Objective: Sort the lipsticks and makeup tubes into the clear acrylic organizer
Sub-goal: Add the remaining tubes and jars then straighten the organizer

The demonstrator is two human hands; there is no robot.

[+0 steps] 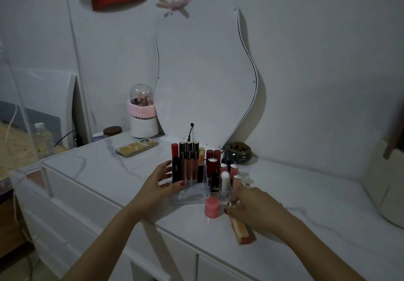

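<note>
Here, in the head view, the clear acrylic organizer (192, 195) sits at the centre of the frame on the marble worktop (306, 204), already nearly full: tall dark tubes (188, 162) stand upright along its back left, red lipsticks (213, 160) at the back middle, and pale pink and white tubes (225, 179) in the small cells at the right front. The left hand (157, 185) rests against the organizer's left side with its fingers (166, 167) spread wide and straight, steadying it and gripping nothing. The right hand (253, 202), lower right of centre, lies over a long peach-coloured tube (240, 230) that is flat on the worktop, one end poking out below the wrist; its fingers curl down towards the tube, but whether they have closed round it I cannot tell. A squat pink jar (212, 207) stands just in front of the organizer, outside it

By my reading the sorting is in its last stretch, with the peach tube the item in hand. The next move calls for a firm pinch, a tilt to upright, and a free cell, probably front left
</note>
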